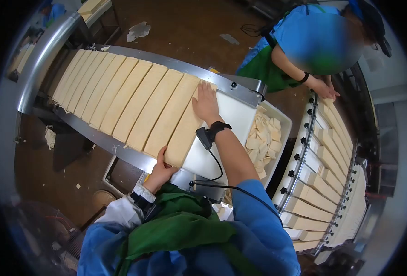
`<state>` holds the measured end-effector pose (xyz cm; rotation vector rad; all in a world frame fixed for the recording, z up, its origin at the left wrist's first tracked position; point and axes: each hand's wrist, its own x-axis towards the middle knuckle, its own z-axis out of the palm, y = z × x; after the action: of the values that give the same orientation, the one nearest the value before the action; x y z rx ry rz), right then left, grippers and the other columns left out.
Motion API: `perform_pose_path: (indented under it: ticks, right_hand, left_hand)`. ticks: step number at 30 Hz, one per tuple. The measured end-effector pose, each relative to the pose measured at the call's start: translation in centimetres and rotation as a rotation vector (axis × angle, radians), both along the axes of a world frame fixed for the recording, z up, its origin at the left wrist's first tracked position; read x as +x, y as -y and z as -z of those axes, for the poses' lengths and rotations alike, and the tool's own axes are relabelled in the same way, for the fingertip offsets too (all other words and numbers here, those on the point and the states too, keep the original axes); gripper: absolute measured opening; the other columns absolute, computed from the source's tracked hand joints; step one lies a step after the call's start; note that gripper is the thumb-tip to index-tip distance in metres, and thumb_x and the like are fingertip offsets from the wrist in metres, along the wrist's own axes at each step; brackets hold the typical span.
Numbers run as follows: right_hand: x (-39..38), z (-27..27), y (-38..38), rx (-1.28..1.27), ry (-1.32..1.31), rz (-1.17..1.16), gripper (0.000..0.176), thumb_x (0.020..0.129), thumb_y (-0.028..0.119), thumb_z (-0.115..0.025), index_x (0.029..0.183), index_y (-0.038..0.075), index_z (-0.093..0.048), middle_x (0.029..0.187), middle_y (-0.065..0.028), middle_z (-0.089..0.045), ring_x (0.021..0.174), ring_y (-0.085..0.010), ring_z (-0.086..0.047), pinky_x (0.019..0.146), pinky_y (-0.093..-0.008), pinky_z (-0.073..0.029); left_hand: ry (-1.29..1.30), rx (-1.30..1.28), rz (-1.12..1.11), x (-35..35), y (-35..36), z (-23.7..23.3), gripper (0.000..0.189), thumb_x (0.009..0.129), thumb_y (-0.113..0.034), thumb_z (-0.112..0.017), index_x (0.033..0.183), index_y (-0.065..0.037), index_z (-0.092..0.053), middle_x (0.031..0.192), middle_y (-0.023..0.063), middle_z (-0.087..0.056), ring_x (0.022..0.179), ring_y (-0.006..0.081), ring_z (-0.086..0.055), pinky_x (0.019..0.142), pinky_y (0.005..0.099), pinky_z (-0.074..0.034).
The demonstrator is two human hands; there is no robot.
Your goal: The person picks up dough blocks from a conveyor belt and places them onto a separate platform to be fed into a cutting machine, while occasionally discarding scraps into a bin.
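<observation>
A row of long, pale yellow slabs, like layered dough, lies crosswise on the conveyor [120, 151]. At the right end of the row is the last slab [185, 133]. My left hand [159, 175] grips its near end, with the index finger along the left edge and the thumb at the end face. Across the far end of that slab my right hand [206, 103] lies flat, fingers stretched out and close together. The undersides of both hands are hidden. The neighbouring slab [166, 115] lies close to the left of the last one.
A white bin [284, 124] of cut pale pieces [263, 138] stands right of the white conveyor end [233, 117]. Farther right, a second line carries more slabs [323, 195], where a co-worker [300, 41] bends over. A steel roller [49, 60] spans the left end. A cable [240, 187] crosses my right arm.
</observation>
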<state>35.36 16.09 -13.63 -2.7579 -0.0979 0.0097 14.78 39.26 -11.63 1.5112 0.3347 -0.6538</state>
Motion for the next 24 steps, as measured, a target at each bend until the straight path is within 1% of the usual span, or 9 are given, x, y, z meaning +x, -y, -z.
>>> perform_pose_path:
  ticks: [5,8,10,12,16,19,21,22,24]
  right_hand:
    - [0.0,1.9,-0.3,-0.120,-0.002,0.037,0.066,0.101,0.032,-0.050,0.154,-0.003,-0.033,0.164,-0.0201,-0.028,0.154,-0.0334,-0.020,0.126,-0.0484,-0.016]
    - [0.1,1.5,-0.3,-0.139,0.124,0.067,0.064,0.097,0.030,-0.053,0.150,-0.004,-0.040,0.157,-0.0203,-0.039,0.150,-0.0333,-0.029,0.125,-0.0485,-0.018]
    - [1.6,-0.6,-0.5,-0.157,0.074,0.108,0.065,0.087,0.031,-0.061,0.139,-0.006,-0.049,0.139,-0.0207,-0.053,0.137,-0.0345,-0.044,0.120,-0.0499,-0.026]
    - [3.1,-1.5,-1.0,-0.161,0.027,0.150,0.065,0.081,0.032,-0.064,0.133,-0.006,-0.053,0.130,-0.0193,-0.056,0.128,-0.0338,-0.048,0.114,-0.0500,-0.030]
    - [4.5,-3.4,-0.9,-0.229,-0.115,0.261,0.064,0.073,0.040,-0.068,0.117,-0.006,-0.063,0.117,-0.0178,-0.060,0.118,-0.0307,-0.052,0.104,-0.0467,-0.035]
    - [2.9,-3.5,1.2,-0.254,-0.116,0.320,0.058,0.073,0.041,-0.068,0.110,-0.004,-0.067,0.117,-0.0173,-0.060,0.118,-0.0304,-0.052,0.105,-0.0495,-0.034]
    - [0.3,-4.0,5.1,-0.238,-0.148,0.349,0.062,0.074,0.046,-0.068,0.109,-0.006,-0.068,0.117,-0.0170,-0.060,0.119,-0.0309,-0.051,0.106,-0.0484,-0.033]
    - [-1.4,-4.1,7.0,-0.255,-0.102,0.401,0.068,0.073,0.048,-0.069,0.113,-0.007,-0.066,0.118,-0.0183,-0.062,0.119,-0.0332,-0.053,0.106,-0.0484,-0.036]
    - [-5.0,-4.8,10.7,-0.275,-0.057,0.480,0.075,0.073,0.051,-0.070,0.117,-0.008,-0.064,0.119,-0.0195,-0.064,0.120,-0.0354,-0.055,0.105,-0.0484,-0.039]
  left_hand:
    - [-0.085,-0.023,0.166,1.2,-1.2,-0.5,0.100,0.082,-0.005,-0.077,0.162,-0.014,-0.017,0.116,0.0105,-0.064,0.093,0.0172,-0.063,0.085,0.0309,-0.053]
    - [-0.133,-0.097,0.141,1.2,-0.8,-0.2,0.100,0.083,-0.002,-0.073,0.163,-0.013,-0.014,0.119,0.0127,-0.064,0.095,0.0175,-0.063,0.085,0.0307,-0.052]
    - [-0.128,-0.180,0.087,1.2,-0.3,-0.6,0.100,0.083,0.001,-0.071,0.163,-0.013,-0.013,0.119,0.0136,-0.064,0.095,0.0178,-0.063,0.084,0.0302,-0.053]
    - [-0.225,-0.228,0.075,2.0,0.2,-2.2,0.102,0.082,0.007,-0.066,0.164,-0.012,-0.008,0.098,0.0088,-0.062,0.074,0.0153,-0.057,0.064,0.0289,-0.048]
    - [-0.244,-0.224,0.194,2.2,0.6,-1.3,0.106,0.082,0.009,-0.064,0.163,-0.013,0.001,0.091,0.0097,-0.061,0.067,0.0150,-0.055,0.058,0.0278,-0.046]
    - [-0.295,-0.137,0.207,2.2,1.3,-0.7,0.103,0.078,0.004,-0.074,0.160,-0.012,-0.015,0.113,0.0132,-0.068,0.079,0.0201,-0.063,0.066,0.0310,-0.052]
    - [0.010,0.001,0.373,1.8,2.0,1.9,0.102,0.075,-0.009,-0.081,0.157,-0.012,-0.020,0.112,0.0155,-0.070,0.084,0.0332,-0.071,0.074,0.0392,-0.057]
    - [0.013,-0.001,0.398,2.0,2.3,1.2,0.102,0.075,-0.009,-0.081,0.157,-0.012,-0.020,0.112,0.0155,-0.070,0.084,0.0332,-0.071,0.074,0.0392,-0.057]
    - [0.353,0.310,0.631,3.3,3.0,-0.2,0.105,0.071,-0.026,-0.086,0.155,-0.013,-0.025,0.113,0.0228,-0.071,0.096,0.0441,-0.071,0.085,0.0470,-0.058]
